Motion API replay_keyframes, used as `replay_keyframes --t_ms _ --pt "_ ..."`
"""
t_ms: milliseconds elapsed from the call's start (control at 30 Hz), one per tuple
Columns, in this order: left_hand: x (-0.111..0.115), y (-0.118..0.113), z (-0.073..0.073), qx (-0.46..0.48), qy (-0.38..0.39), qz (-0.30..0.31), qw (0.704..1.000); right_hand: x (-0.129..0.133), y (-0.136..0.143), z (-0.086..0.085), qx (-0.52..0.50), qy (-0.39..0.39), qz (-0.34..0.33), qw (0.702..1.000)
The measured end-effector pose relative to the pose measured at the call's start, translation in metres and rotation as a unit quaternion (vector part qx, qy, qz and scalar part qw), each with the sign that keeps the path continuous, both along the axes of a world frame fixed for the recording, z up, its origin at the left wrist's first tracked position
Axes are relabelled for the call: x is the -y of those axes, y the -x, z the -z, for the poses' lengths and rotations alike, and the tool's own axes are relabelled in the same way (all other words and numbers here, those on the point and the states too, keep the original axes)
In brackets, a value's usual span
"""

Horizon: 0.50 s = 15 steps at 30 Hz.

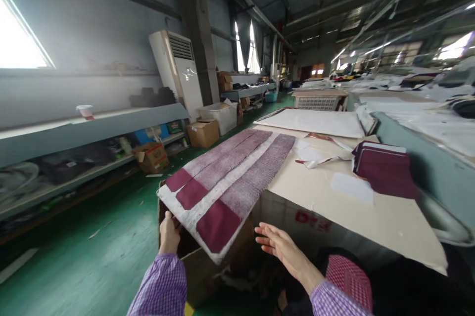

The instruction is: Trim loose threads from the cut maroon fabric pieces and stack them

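A long grey-white board (183, 211) lies tilted over an open cardboard box, carrying strips of maroon fabric (218, 224) whose far parts look pale and finely ribbed. My left hand (169, 233) grips the board's near left edge, thumb on top and the other fingers partly hidden beneath. To the right of the board's near corner, my right hand (280, 247) is held in the air with its fingers spread, touching nothing. A stack of maroon fabric pieces (386, 167) sits on the cream table sheet (308, 185) farther right.
White scraps (352, 187) and torn strips lie on the cream sheet, with a large white panel (315, 122) behind. Along the left wall runs a shelf bench (92, 128). Cardboard boxes (203, 133) stand on the green floor. A red checked cloth (349, 276) is below my right arm.
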<state>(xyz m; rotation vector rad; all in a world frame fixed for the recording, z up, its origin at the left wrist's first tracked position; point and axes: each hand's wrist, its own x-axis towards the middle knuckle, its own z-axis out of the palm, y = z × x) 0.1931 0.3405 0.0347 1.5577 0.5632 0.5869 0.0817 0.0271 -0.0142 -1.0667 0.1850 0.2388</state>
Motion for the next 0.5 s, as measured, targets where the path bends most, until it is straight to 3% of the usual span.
replay_keyframes --t_ms 133,233,333,400,433,500 --pt "0.012 -0.013 0.01 -0.007 0.12 0.041 0.992 -0.036 0.0 -0.01 -0.008 0.038 -0.059 0.998" --pt "0.029 -0.009 0.018 0.01 0.206 0.057 0.977 -0.047 0.006 -0.012 0.012 0.017 -0.079 0.997" --pt "0.049 0.014 0.034 0.043 0.286 0.084 0.954 -0.041 0.013 -0.006 0.025 -0.041 -0.024 0.999" --pt "0.058 0.029 0.048 0.065 0.387 0.157 0.906 -0.031 0.017 0.001 0.013 -0.065 0.034 0.997" --pt "0.061 0.034 0.054 0.068 0.415 0.162 0.893 -0.025 0.019 0.005 0.008 -0.069 0.048 0.996" --pt "0.062 0.036 0.064 0.051 0.413 0.115 0.902 -0.015 0.023 0.008 0.012 -0.064 0.049 0.997"
